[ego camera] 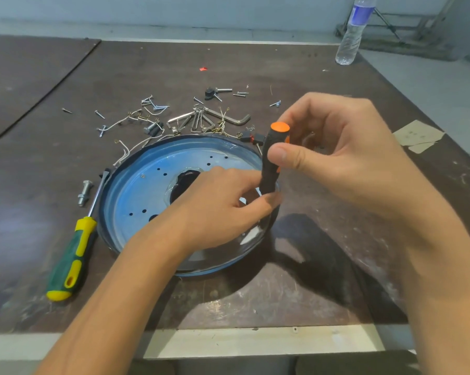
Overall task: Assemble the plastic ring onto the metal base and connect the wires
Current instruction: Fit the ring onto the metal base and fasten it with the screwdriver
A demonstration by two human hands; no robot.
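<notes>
Metal base (136,196) flat, upturned | right hand (336,158) grips upright screwdriver (269,163) | left hand (214,212) pinches its lower end

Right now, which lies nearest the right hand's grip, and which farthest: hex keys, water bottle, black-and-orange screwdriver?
1. The black-and-orange screwdriver: held upright in the right hand.
2. The hex keys: on the table, beyond and left.
3. The water bottle: standing at the table's far right corner.

The screwdriver (271,163) tip is hidden under the left hand (217,209).
</notes>
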